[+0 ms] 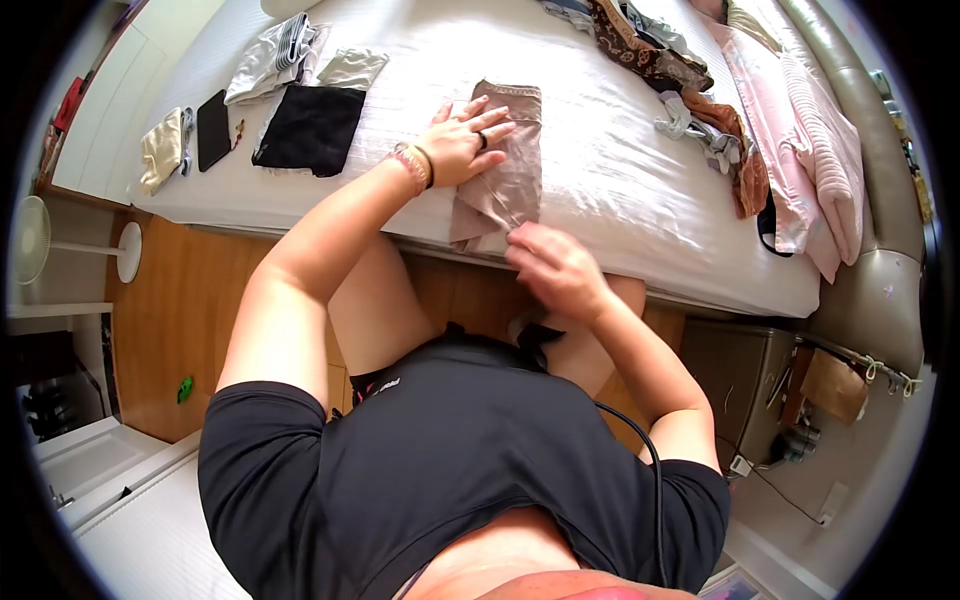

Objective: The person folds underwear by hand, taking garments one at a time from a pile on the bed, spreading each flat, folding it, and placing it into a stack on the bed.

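Note:
A taupe, slightly shiny garment [524,150] lies folded into a narrow strip near the close edge of the bed; its exact kind is unclear. My left hand [465,145], with a dark ring and wrist bands, rests on it with fingers spread. At its near corner, my right hand [555,265] is closed on the fabric, a little blurred, pulling up a crease. To the left of the garment lie a folded black cloth [310,130] and a small folded cream cloth [353,70].
On the white bed [420,50] are a dark phone [213,130], a pale yellow folded cloth [162,150] and white-grey folded clothes [270,65]. Loose patterned fabric [640,50], brown fabric [750,175] and pink bedding [780,130] lie right. A cabinet [730,375] stands beside the bed.

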`<state>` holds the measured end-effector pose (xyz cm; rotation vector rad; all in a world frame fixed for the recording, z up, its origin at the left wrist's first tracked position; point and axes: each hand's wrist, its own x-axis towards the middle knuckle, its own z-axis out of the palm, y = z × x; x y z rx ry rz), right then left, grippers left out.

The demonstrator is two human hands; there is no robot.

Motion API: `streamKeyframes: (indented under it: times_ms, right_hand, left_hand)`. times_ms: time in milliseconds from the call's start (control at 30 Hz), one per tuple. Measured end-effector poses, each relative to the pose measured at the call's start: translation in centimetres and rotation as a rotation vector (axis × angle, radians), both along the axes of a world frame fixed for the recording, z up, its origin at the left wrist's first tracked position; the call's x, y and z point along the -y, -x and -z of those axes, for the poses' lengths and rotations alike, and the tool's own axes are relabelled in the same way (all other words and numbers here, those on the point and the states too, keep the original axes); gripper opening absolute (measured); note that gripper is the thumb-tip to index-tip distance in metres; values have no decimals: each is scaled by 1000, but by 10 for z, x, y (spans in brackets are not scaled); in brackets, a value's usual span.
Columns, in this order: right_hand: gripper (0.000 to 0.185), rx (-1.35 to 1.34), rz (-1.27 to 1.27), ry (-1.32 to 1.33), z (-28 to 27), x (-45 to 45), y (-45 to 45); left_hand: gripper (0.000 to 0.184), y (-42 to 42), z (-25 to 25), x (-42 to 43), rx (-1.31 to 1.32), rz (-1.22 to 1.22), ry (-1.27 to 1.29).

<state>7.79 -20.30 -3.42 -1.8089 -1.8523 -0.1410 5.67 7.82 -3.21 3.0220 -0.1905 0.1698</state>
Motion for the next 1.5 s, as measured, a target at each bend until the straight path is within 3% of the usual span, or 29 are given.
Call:
streamKeyframes:
  times_ms: [67, 133, 200, 267, 333, 500, 600, 667, 700, 733, 800, 867, 900, 933, 1000, 1100, 1200, 1233, 1367, 1467, 1500]
  right_hand:
    - [39, 209, 237, -65, -17, 2, -25]
    - [40, 349, 309, -13, -21, 0, -45]
    - [42, 364, 227, -7, -4, -8, -53]
    - [43, 304, 127, -33, 6, -20, -51]
    - [41, 306, 107, -21, -4, -32, -48]
    - [34, 218, 117, -110, -3, -44, -52]
    - [30, -87, 159, -84, -12, -45, -53]
    - [27, -396, 233, -83, -6, -56, -71]
    - [20, -481, 429, -135, 8, -64, -81]
    - [26, -850, 590, 197, -16, -77, -93]
    - [35, -1163, 695, 43, -16, -105, -106]
    - [35, -993, 776, -49, 22, -124, -129]
    - [35, -845, 827, 39, 21, -129, -133]
    - [35, -810, 834, 52, 22, -133, -135]
    - [35, -802, 821, -22, 28, -138, -135]
    - [36, -734, 835, 64, 18, -136, -132]
    - [36, -732, 888, 142, -5, -139, -120]
    - [36, -700, 908, 148, -2, -139, -122]
    - [36, -592, 995, 216, 18, -143, -132]
    - [37, -625, 1007, 259, 6, -143, -124]
    - [37, -610, 993, 240, 10, -142, -128]
  left_hand:
    - [50, 25, 1, -1, 70, 87, 49]
    - [58, 53, -3, 2, 101, 181, 24]
    - [66, 80, -17, 5, 38, 273, -84]
    - [76, 90, -7, 6, 108, 296, -17]
    - [76, 88, -12, 12, 134, 254, -20]
    - [56, 73, 1, 12, 250, 322, 96]
    - [30, 68, -4, 6, 249, 274, 414]
    - [17, 57, -5, 4, 232, -49, 690]
    - [18, 42, -10, 1, 172, -165, 904]
    - [30, 21, -17, -6, 109, -281, 1114]
    - [37, -14, -7, -12, 98, -593, 1471]
    - [38, -27, 1, -14, 8, -727, 1433]
    - [38, -34, -1, -17, -29, -788, 1409]
    - [36, -35, -3, -18, -88, -727, 1392]
    - [32, -33, 8, -8, 162, -749, 1081]
    - [28, -17, -20, 16, 452, -704, 697]
    - [38, -23, -19, 23, 637, -67, 138]
    - [48, -23, -13, 26, 392, -18, -21]
    - [64, -20, -2, 14, -94, -283, 78]
    - [75, -11, -19, 3, -164, -264, 148]
    - [74, -8, 6, -9, 174, -254, 115]
